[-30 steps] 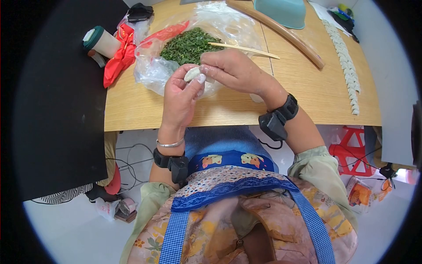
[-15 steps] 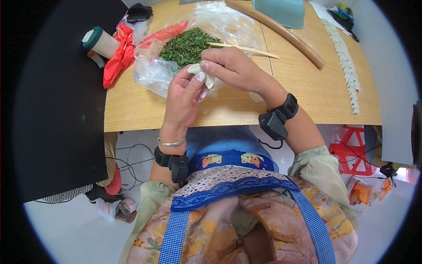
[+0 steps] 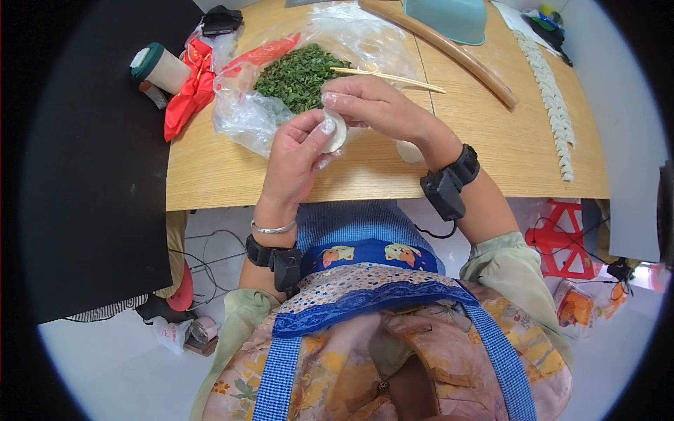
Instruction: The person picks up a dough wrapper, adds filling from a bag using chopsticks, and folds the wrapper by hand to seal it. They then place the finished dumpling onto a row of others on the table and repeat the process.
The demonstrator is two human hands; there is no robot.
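Observation:
A pale, folded dumpling point(image 3: 338, 135) is pinched between the thumb and fingers of my left hand point(image 3: 296, 149), over the near part of the table. My right hand point(image 3: 382, 107) closes its thumb and forefinger at the dumpling's upper edge; its other fingers curl behind and are partly hidden. Just beyond both hands lies chopped green filling point(image 3: 298, 74) in an open clear plastic bag point(image 3: 242, 123). A pair of chopsticks point(image 3: 400, 80) rests across the filling and bag. One round dough wrapper point(image 3: 409, 152) lies under my right wrist, partly covered.
Rows of finished dumplings point(image 3: 551, 105) line the table's right side. A wooden rolling pin point(image 3: 456, 56) and a teal container point(image 3: 449, 19) are at the back. At left stand a green-lidded cup point(image 3: 165, 68) and a red bag point(image 3: 189, 98). A red stool point(image 3: 562, 242) is below right.
The dumpling has turned in my left hand, so its rounded side now faces me. My right hand has shifted slightly, and more of the wrapper on the table shows.

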